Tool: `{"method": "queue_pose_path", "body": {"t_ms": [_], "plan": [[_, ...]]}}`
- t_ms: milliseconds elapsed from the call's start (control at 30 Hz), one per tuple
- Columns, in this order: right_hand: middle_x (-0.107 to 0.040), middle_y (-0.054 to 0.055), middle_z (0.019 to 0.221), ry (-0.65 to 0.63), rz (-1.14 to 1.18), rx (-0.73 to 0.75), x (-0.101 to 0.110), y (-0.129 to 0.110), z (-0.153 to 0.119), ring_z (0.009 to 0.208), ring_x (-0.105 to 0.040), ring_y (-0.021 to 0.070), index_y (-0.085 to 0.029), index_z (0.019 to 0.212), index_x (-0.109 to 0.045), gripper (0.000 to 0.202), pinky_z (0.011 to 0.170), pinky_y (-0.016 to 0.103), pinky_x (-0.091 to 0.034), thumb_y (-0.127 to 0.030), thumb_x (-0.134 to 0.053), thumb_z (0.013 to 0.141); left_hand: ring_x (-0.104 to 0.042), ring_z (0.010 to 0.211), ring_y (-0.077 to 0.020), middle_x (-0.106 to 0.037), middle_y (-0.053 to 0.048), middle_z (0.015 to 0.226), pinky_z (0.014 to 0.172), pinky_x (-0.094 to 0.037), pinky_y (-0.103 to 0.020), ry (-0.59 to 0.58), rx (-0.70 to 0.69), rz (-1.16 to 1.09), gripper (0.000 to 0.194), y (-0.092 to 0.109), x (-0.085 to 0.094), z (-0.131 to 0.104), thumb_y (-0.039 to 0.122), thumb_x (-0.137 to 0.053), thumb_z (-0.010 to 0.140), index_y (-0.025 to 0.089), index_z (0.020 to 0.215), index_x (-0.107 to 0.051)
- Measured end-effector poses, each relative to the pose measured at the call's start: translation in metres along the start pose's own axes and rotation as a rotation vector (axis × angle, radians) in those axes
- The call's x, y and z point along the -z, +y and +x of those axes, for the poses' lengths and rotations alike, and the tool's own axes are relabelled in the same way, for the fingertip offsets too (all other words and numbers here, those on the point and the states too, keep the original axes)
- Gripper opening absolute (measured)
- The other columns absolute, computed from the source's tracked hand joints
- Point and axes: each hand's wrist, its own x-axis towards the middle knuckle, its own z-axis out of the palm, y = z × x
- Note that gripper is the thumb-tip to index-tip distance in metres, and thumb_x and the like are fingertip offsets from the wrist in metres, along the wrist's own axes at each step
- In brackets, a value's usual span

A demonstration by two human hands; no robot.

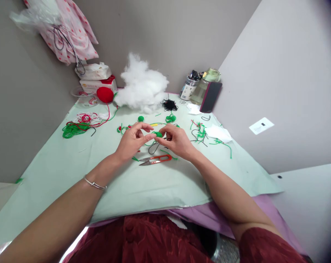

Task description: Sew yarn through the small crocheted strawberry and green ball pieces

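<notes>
Left hand [134, 140]: half open. Thumb stretched to the right, tip at the left end of the small green piece [158, 134]; forefinger arched above it, clear gap between the two. Whether this hand grips the piece or only steadies it, cannot tell.

Right hand [179, 140]: narrow pinch, thumb below and forefinger above, closed on the right end of the piece. Remaining fingers curled in.

Position of piece: between the fingertips of both hands, over the middle of the pale green table cover [121, 197]. Long axis appears to run roughly left to right, right end perhaps slightly lower; fingertips hide part of it, so this reading is approximate.

Nearby: thread snips [155, 159] on the cover, nearer the wearer than the hands, blades pointing left, orange handle right. Green ball [140, 118] beyond the left hand. Black yarn bundle [170, 105] farther back, beside white stuffing [143, 86]. Green yarn scraps [200, 132] lie to the right of the right hand.
</notes>
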Motion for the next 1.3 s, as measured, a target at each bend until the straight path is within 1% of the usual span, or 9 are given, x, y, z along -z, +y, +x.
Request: {"method": "queue_pose_path", "body": {"t_ms": [133, 300, 500, 600, 700, 867, 933, 1067, 1300], "plan": [[-0.054, -0.001, 0.075, -0.030, -0.011, 0.029, -0.001, 0.001, -0.001, 0.060, -0.040, 0.0110, -0.020, 0.079, -0.059, 0.023, 0.059, 0.028, -0.033, -0.038, -0.071, 0.085, -0.039, 0.056, -0.0113, -0.058, 0.002, 0.070, 0.056, -0.031, -0.027, 0.064, -0.003, -0.055, 0.015, -0.003, 0.001, 0.002, 0.035, -0.075, 0.079, 0.021, 0.078, -0.070], [-0.054, -0.001, 0.076, -0.032, 0.011, 0.003, 0.000, 0.000, 0.000, 0.060, -0.041, 0.0109, -0.019, 0.078, -0.058, 0.022, 0.059, 0.028, -0.034, -0.036, -0.071, 0.085, -0.036, 0.052, -0.0111, -0.045, 0.005, 0.059, 0.052, -0.028, -0.026, 0.133, 0.079, -0.153, 0.016, -0.012, 0.013, 0.011, 0.037, -0.070, 0.084, 0.021, 0.083, -0.066], [-0.054, -0.001, 0.077, 0.005, 0.033, -0.015, 0.002, 0.001, 0.000, 0.061, -0.042, 0.0110, -0.019, 0.082, -0.062, 0.019, 0.061, 0.028, -0.036, -0.034, -0.073, 0.085, -0.041, 0.059, -0.0115, -0.056, 0.003, 0.077, 0.056, -0.032, -0.025, 0.431, -0.043, -0.068, 0.012, -0.014, 0.027, 0.016, 0.027, -0.072, 0.079, 0.023, 0.089, -0.066], [-0.054, -0.001, 0.080, 0.029, 0.036, 0.014, 0.001, 0.002, 0.000, 0.060, -0.042, 0.0104, -0.020, 0.085, -0.063, 0.016, 0.061, 0.028, -0.037, -0.030, -0.075, 0.084, -0.050, 0.075, -0.0144, -0.061, 0.001, 0.088, 0.070, -0.039, -0.025, 0.507, -0.101, 0.112, 0.012, -0.009, 0.031, 0.016, 0.022, -0.072, 0.078, 0.023, 0.089, -0.068], [-0.055, 0.000, 0.083, 0.056, 0.015, 0.062, 0.001, 0.003, 0.000, 0.059, -0.041, 0.0101, -0.020, 0.089, -0.064, 0.015, 0.060, 0.028, -0.037, -0.028, -0.076, 0.084, -0.055, 0.089, -0.0176, -0.066, 0.000, 0.095, 0.084, -0.042, -0.028, 0.407, -0.093, 0.169, 0.007, -0.004, 0.027, 0.014, 0.025, -0.070, 0.082, 0.022, 0.089, -0.069], [-0.059, 0.002, 0.088, 0.079, -0.033, 0.169, -0.001, 0.003, -0.001, 0.059, -0.044, 0.0105, -0.021, 0.097, -0.065, 0.017, 0.058, 0.027, -0.039, -0.030, -0.075, 0.087, -0.061, 0.108, -0.0206, -0.069, -0.005, 0.111, 0.095, -0.045, -0.031, -0.076, -0.003, -0.146, 0.024, -0.007, 0.009, 0.008, 0.035, -0.073, 0.084, 0.020, 0.103, -0.068], [-0.061, 0.004, 0.091, 0.070, -0.055, 0.188, -0.002, 0.003, -0.002, 0.059, -0.045, 0.0107, -0.022, 0.099, -0.066, 0.018, 0.058, 0.027, -0.041, -0.033, -0.074, 0.089, -0.062, 0.112, -0.0216, -0.069, -0.007, 0.115, 0.097, -0.046, -0.033, -0.191, 0.036, -0.241, 0.029, -0.009, 0.003, 0.006, 0.035, -0.076, 0.082, 0.020, 0.107, -0.068], [-0.064, 0.006, 0.099, 0.025, -0.001, 0.164, 0.000, 0.001, -0.002, 0.061, -0.046, 0.0110, -0.022, 0.103, -0.067, 0.020, 0.060, 0.028, -0.043, -0.036, -0.072, 0.089, -0.065, 0.106, -0.0204, -0.072, -0.007, 0.113, 0.097, -0.048, -0.034, -0.220, 0.100, -0.324, 0.031, -0.012, 0.001, 0.005, 0.031, -0.079, 0.079, 0.020, 0.107, -0.071], [-0.072, 0.007, 0.102, 0.006, 0.438, -0.103, 0.026, 0.009, 0.005, 0.061, -0.049, 0.0103, -0.020, 0.134, -0.057, 0.043, 0.058, 0.028, -0.046, -0.038, -0.057, 0.095, -0.066, 0.099, -0.0170, -0.073, -0.005, 0.108, 0.098, -0.050, -0.034, -0.104, 0.163, -0.423, 0.037, -0.005, 0.022, 0.013, 0.030, -0.082, 0.076, 0.020, 0.110, -0.074]]}}
